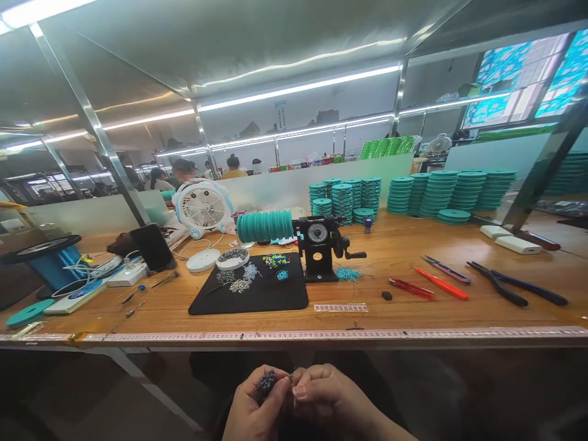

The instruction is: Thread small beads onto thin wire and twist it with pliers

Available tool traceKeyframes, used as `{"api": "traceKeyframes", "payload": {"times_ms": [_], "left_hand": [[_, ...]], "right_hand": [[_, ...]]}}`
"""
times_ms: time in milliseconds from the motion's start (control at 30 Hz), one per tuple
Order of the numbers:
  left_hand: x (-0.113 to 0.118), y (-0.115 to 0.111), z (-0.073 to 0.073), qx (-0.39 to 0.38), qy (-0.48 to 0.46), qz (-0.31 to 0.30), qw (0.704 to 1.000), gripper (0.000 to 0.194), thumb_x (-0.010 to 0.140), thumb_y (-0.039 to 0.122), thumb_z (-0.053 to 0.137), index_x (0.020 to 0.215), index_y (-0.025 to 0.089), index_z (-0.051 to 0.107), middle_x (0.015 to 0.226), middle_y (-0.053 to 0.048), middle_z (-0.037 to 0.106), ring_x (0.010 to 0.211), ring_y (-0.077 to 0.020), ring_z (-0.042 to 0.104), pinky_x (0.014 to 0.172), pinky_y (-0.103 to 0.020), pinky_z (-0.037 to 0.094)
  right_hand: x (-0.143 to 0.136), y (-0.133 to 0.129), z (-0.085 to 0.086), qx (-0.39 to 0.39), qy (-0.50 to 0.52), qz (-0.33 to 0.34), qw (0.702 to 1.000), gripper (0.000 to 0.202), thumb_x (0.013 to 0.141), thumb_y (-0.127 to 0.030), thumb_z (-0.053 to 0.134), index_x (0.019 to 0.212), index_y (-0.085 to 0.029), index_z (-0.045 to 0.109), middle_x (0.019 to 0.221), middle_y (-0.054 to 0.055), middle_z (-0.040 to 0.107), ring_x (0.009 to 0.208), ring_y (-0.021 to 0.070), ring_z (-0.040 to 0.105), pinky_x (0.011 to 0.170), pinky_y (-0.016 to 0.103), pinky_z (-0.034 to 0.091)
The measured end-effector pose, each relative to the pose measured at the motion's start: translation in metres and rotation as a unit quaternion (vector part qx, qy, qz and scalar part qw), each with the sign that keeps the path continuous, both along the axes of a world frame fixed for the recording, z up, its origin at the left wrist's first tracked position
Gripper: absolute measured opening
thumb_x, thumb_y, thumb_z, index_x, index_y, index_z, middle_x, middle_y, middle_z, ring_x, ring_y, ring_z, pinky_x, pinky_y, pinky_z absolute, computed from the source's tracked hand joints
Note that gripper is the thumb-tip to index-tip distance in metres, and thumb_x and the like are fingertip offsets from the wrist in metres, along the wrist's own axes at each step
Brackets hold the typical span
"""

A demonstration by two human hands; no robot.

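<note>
My left hand (257,401) is closed around a bunch of small dark grey bead-like pieces (267,381), which show between thumb and forefinger. My right hand (328,392) is pinched, its fingertips almost against those of my left hand. A tiny dark piece shows between the two hands, too small to name; what the right fingers grip is hidden. Both hands are below the table's front edge. Beyond them on the table, a black mat (257,300) carries small heaps of silver, clear, coloured and blue pieces.
A black hand-cranked winder (318,251) holds a row of teal spools (264,226). Stacked teal spools (441,193) stand behind. Pliers (514,285), a red-orange tool (441,283) and a cutter knife (445,269) lie right. A measuring tape (294,335) runs along the front edge. A fan (205,207) stands at back left.
</note>
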State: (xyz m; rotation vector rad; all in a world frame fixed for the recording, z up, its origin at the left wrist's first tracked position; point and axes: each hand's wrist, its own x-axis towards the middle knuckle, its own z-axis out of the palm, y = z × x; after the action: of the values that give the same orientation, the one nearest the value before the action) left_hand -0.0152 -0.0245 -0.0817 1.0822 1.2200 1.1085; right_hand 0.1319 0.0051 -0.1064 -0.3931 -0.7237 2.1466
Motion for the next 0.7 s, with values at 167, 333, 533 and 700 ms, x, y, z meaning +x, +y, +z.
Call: {"api": "traceKeyframes", "payload": {"times_ms": [167,333,533,700], "left_hand": [[0.001,0.001,-0.005,-0.003,-0.021,0.006,1.000,0.034,0.066,0.048,0.072,0.065,0.015,0.063,0.055,0.002,0.050,0.054,-0.0099,0.041,0.053,-0.022,0.035],[0.001,0.003,-0.009,-0.027,-0.057,0.006,0.998,0.035,0.063,0.047,0.075,0.065,0.015,0.063,0.052,0.003,0.048,0.051,-0.0088,0.039,0.050,-0.021,0.033],[-0.001,0.004,-0.003,-0.063,-0.078,-0.010,0.995,0.035,0.063,0.046,0.075,0.068,0.015,0.061,0.049,0.005,0.047,0.042,-0.0058,0.036,0.042,-0.019,0.026],[0.000,0.003,-0.004,-0.060,-0.071,-0.012,0.996,0.035,0.063,0.047,0.075,0.066,0.015,0.060,0.046,0.006,0.046,0.039,-0.0048,0.034,0.039,-0.018,0.022]], "right_hand": [[0.000,0.003,-0.007,-0.014,0.002,-0.010,1.000,0.006,0.057,-0.010,0.078,0.059,-0.011,0.073,0.067,0.003,0.061,0.065,0.0141,0.059,0.066,0.029,0.044],[0.001,0.000,0.000,0.007,-0.008,-0.014,1.000,0.005,0.055,-0.011,0.078,0.056,-0.011,0.073,0.067,0.002,0.061,0.062,0.0133,0.058,0.063,0.027,0.044],[0.001,-0.004,0.011,0.017,-0.027,-0.010,0.999,0.005,0.055,-0.012,0.076,0.053,-0.011,0.072,0.065,0.002,0.061,0.063,0.0136,0.058,0.062,0.025,0.043],[0.001,-0.004,0.014,-0.001,-0.029,-0.006,1.000,0.006,0.054,-0.011,0.076,0.053,-0.010,0.071,0.062,0.001,0.059,0.060,0.0125,0.057,0.061,0.025,0.043]]}}
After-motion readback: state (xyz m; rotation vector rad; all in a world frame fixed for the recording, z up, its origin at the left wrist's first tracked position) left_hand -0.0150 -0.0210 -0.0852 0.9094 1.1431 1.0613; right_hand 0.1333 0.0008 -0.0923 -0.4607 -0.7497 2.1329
